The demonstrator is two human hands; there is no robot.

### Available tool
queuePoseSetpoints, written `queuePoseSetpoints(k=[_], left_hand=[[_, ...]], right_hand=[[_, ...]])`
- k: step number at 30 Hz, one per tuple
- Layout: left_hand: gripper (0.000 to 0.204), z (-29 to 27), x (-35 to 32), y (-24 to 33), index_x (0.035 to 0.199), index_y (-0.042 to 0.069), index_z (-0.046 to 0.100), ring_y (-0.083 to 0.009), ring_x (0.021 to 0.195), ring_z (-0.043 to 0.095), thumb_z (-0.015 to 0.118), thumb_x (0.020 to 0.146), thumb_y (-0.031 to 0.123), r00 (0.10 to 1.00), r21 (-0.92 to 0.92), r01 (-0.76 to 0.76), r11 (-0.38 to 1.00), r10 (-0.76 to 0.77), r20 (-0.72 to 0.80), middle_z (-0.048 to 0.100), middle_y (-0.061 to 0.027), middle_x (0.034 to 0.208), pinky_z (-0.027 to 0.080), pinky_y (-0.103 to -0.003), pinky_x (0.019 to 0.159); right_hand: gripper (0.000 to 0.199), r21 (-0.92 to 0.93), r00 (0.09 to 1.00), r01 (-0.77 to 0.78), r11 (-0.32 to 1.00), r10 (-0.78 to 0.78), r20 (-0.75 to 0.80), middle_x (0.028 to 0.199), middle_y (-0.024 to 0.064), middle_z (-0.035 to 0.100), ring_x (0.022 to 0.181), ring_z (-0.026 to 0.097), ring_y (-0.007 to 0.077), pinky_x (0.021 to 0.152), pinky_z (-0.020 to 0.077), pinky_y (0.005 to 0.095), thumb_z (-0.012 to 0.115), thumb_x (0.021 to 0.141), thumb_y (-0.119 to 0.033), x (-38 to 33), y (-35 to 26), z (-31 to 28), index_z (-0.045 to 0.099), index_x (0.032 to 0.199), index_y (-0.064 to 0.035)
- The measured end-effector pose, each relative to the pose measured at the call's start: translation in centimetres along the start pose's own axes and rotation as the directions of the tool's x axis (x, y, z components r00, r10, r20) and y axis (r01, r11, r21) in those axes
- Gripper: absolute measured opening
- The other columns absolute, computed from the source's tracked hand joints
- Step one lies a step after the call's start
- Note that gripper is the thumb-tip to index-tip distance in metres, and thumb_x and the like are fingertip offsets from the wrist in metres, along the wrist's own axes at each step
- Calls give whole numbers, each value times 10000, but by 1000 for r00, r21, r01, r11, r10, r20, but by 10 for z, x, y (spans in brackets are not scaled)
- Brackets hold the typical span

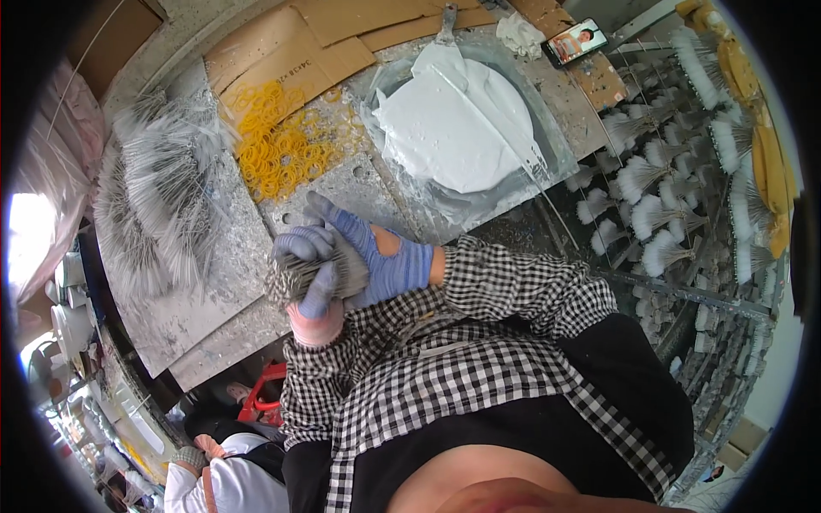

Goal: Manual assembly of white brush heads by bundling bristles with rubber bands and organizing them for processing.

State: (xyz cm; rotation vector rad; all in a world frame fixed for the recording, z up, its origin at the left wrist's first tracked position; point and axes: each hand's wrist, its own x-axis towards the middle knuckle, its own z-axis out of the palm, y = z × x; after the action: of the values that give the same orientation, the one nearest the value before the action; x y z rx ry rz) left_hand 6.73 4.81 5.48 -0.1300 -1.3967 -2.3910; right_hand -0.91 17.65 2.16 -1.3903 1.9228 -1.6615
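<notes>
In front of my chest, over the near edge of the work board, my two gloved hands meet around a bundle of grey bristles (pixel 349 267). My left hand (pixel 310 256) has its fingers and thumb wrapped round the bundle. My right hand (pixel 389 267), in a blue glove with a hole near the wrist, cups the bundle's right side, one finger or thumb stretched toward the far left. Its other fingers are partly hidden behind the bristles. Beyond the hands lies a pile of yellow rings (pixel 278 150), like rubber bands.
More grey bristle bundles (pixel 167 184) lie at the left. A round tray of white paste (pixel 457 120), with a thin rod across it, sits far right of the hands. A phone (pixel 576 41) lies behind. White-tipped brushes (pixel 654 197) fill racks at the right. Another person (pixel 235 483) is at the lower left.
</notes>
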Motion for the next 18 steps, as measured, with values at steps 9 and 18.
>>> queuePoseSetpoints(k=[9,18], left_hand=[[985,21,-15,42,1590,45,236,-338,1462,381,769,880,473,904,-168,308,936,-343,-254,384,-209,1575,297,-461,1231],[877,44,-7,63,1514,-4,327,-234,891,669,803,778,-38,932,96,-15,995,-20,362,655,-136,964,562,-377,836]], right_hand=[[858,819,706,-574,-19,496,506,1284,104,659,1246,597,200,1131,451,372,917,691,-198,-34,-57,-16,476,1405,-19],[1122,524,788,-562,640,222,574,1463,147,536,1324,549,277,1145,436,384,977,549,-248,-16,-53,-22,417,1500,-47]])
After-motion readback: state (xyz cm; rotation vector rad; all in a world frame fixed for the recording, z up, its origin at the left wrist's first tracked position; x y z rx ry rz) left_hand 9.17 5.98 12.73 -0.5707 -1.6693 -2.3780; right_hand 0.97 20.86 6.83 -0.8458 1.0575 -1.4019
